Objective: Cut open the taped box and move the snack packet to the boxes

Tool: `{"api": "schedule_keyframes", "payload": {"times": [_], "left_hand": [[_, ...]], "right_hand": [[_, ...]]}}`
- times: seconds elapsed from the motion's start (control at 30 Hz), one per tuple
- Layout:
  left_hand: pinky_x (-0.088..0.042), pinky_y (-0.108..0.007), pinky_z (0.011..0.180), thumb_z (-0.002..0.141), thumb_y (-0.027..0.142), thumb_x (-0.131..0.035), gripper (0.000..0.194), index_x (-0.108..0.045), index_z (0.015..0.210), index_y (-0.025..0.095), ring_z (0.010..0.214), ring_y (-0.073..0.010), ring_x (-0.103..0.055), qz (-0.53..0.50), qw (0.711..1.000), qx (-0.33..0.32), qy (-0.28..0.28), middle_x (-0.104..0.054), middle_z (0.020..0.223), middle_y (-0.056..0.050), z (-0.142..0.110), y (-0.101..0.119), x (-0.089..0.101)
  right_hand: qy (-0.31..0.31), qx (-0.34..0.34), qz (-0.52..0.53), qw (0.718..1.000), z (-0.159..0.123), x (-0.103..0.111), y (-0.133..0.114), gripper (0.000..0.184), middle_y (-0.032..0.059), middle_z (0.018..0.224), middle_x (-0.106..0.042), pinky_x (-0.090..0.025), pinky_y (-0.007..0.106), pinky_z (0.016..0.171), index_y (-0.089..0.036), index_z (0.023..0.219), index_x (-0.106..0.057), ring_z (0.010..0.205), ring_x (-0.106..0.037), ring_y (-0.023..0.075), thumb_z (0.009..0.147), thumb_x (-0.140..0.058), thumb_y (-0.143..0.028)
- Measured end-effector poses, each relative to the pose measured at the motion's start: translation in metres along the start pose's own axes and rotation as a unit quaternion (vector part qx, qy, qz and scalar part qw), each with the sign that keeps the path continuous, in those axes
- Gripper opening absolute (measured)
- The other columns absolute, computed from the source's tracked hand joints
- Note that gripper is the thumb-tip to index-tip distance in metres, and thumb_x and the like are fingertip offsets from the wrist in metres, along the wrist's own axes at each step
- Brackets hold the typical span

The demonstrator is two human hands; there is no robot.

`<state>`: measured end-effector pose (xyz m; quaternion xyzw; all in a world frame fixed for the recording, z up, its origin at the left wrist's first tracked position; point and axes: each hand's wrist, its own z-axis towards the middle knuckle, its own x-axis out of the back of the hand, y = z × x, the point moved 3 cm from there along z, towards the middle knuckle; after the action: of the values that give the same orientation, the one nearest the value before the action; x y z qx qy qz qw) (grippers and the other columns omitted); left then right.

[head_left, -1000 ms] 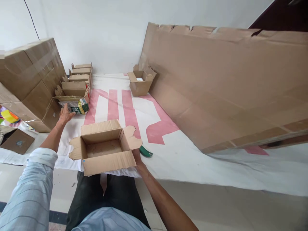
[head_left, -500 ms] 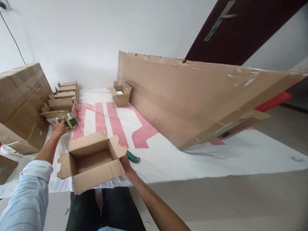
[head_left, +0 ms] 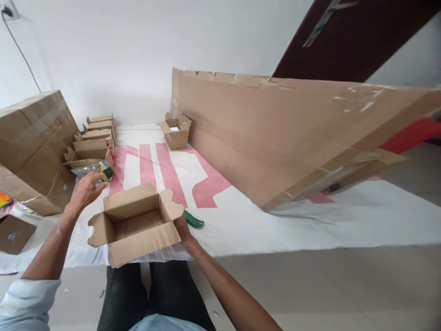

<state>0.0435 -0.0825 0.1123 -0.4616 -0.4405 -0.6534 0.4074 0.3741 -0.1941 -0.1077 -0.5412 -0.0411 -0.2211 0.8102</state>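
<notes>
My right hand (head_left: pixel 182 228) grips the right end of an open cardboard box (head_left: pixel 139 225), its fingers partly hidden behind the side flap. All the flaps of that box are folded outward, and its inside shows bare brown card. My left hand (head_left: pixel 88 187) is raised behind the box with fingers stretched out and nothing in them. Just beyond its fingertips lies a green and yellow packet (head_left: pixel 106 171), with clear plastic (head_left: pixel 84 171) beside it, at the front of a row of open boxes (head_left: pixel 90 146). A green curved object (head_left: pixel 193 219) rests right of my right hand.
A large carton (head_left: pixel 37 151) stands at the left, with a small brown box (head_left: pixel 15 233) in front. Another open box (head_left: pixel 175 133) with something white inside sits at the back. A long cardboard panel (head_left: pixel 262 138) leans across the right side of the white, pink-marked cloth (head_left: pixel 234 239).
My left hand has let go of the packet and drawn back toward me, leaving it by the row of boxes. My right hand keeps hold of the box. The view has shifted slightly.
</notes>
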Motion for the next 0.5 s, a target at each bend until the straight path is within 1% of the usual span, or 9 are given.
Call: {"api": "schedule_keyframes", "payload": {"times": [0.03, 0.13, 0.17, 0.2, 0.23, 0.3, 0.37, 0.43, 0.5], "left_hand": [[-0.058, -0.048, 0.118, 0.100, 0.043, -0.062, 0.044, -0.082, 0.133, 0.023, 0.130, -0.0361, -0.074, -0.028, 0.999, -0.032, -0.020, -0.080, 0.138, -0.013, -0.016, 0.019, 0.005], [-0.061, -0.046, 0.111, 0.105, 0.055, -0.061, 0.045, -0.082, 0.134, 0.028, 0.128, -0.0346, -0.076, -0.107, 0.977, -0.121, -0.137, -0.082, 0.137, -0.011, -0.070, 0.073, 0.007], [-0.061, -0.045, 0.111, 0.105, 0.059, -0.063, 0.045, -0.081, 0.136, 0.031, 0.127, -0.0343, -0.077, -0.114, 0.965, -0.150, -0.181, -0.082, 0.137, -0.011, -0.088, 0.088, 0.004], [-0.060, -0.046, 0.111, 0.103, 0.062, -0.067, 0.048, -0.079, 0.140, 0.033, 0.131, -0.0353, -0.076, -0.113, 0.955, -0.172, -0.212, -0.081, 0.140, -0.011, -0.104, 0.100, -0.002], [-0.060, -0.047, 0.111, 0.100, 0.064, -0.073, 0.053, -0.076, 0.143, 0.035, 0.134, -0.0370, -0.075, -0.102, 0.950, -0.187, -0.229, -0.080, 0.142, -0.012, -0.119, 0.108, -0.009], [-0.061, -0.048, 0.105, 0.095, 0.060, -0.081, 0.055, -0.073, 0.143, 0.034, 0.128, -0.0386, -0.077, -0.061, 0.940, -0.206, -0.265, -0.081, 0.136, -0.014, -0.140, 0.118, -0.029], [-0.062, -0.046, 0.096, 0.098, 0.047, -0.080, 0.043, -0.072, 0.137, 0.031, 0.116, -0.0375, -0.080, -0.010, 0.938, -0.199, -0.285, -0.082, 0.124, -0.016, -0.149, 0.119, -0.049], [-0.062, -0.045, 0.091, 0.102, 0.034, -0.072, 0.030, -0.070, 0.132, 0.028, 0.109, -0.0365, -0.082, 0.038, 0.942, -0.173, -0.284, -0.083, 0.116, -0.018, -0.148, 0.114, -0.063], [-0.061, -0.044, 0.088, 0.104, 0.025, -0.066, 0.025, -0.070, 0.128, 0.026, 0.108, -0.0363, -0.082, 0.079, 0.950, -0.138, -0.270, -0.083, 0.116, -0.019, -0.137, 0.101, -0.066]], "right_hand": [[-0.006, -0.007, 0.006, 1.000, -0.001, 0.001, 0.002, 0.018, 0.0180, 0.091, -0.087, -0.070, 0.045, 0.080, -0.031, 0.077, -0.081, 0.089, -0.083, 0.0391, 0.089, -0.073, -0.040], [-0.019, -0.021, 0.022, 0.999, -0.005, 0.002, 0.007, 0.019, 0.0185, 0.095, -0.088, -0.070, 0.047, 0.083, -0.031, 0.080, -0.082, 0.094, -0.083, 0.0405, 0.088, -0.075, -0.047], [-0.020, -0.022, 0.028, 0.999, -0.005, 0.003, 0.008, 0.020, 0.0184, 0.096, -0.088, -0.070, 0.048, 0.085, -0.031, 0.082, -0.083, 0.096, -0.083, 0.0414, 0.088, -0.075, -0.049], [-0.020, -0.022, 0.033, 0.999, -0.006, 0.003, 0.008, 0.021, 0.0183, 0.096, -0.088, -0.070, 0.050, 0.087, -0.031, 0.084, -0.083, 0.098, -0.083, 0.0421, 0.089, -0.075, -0.050], [-0.020, -0.021, 0.036, 0.999, -0.007, 0.003, 0.009, 0.021, 0.0183, 0.094, -0.087, -0.070, 0.051, 0.089, -0.032, 0.086, -0.084, 0.099, -0.082, 0.0426, 0.091, -0.074, -0.050], [-0.027, -0.022, 0.032, 0.999, -0.008, 0.003, 0.010, 0.020, 0.0189, 0.091, -0.086, -0.070, 0.051, 0.089, -0.032, 0.089, -0.084, 0.100, -0.082, 0.0429, 0.092, -0.074, -0.049], [-0.032, -0.018, 0.018, 0.999, -0.010, 0.002, 0.011, 0.017, 0.0202, 0.092, -0.085, -0.069, 0.050, 0.085, -0.032, 0.087, -0.084, 0.098, -0.081, 0.0429, 0.093, -0.074, -0.045], [-0.031, -0.006, 0.003, 1.000, -0.011, 0.001, 0.012, 0.019, 0.0205, 0.092, -0.084, -0.066, 0.049, 0.079, -0.031, 0.082, -0.080, 0.092, -0.080, 0.0418, 0.095, -0.070, -0.041], [-0.024, 0.010, -0.012, 1.000, -0.012, 0.001, 0.013, 0.026, 0.0180, 0.085, -0.082, -0.061, 0.047, 0.074, -0.030, 0.076, -0.076, 0.082, -0.077, 0.0376, 0.098, -0.064, -0.038]]}}
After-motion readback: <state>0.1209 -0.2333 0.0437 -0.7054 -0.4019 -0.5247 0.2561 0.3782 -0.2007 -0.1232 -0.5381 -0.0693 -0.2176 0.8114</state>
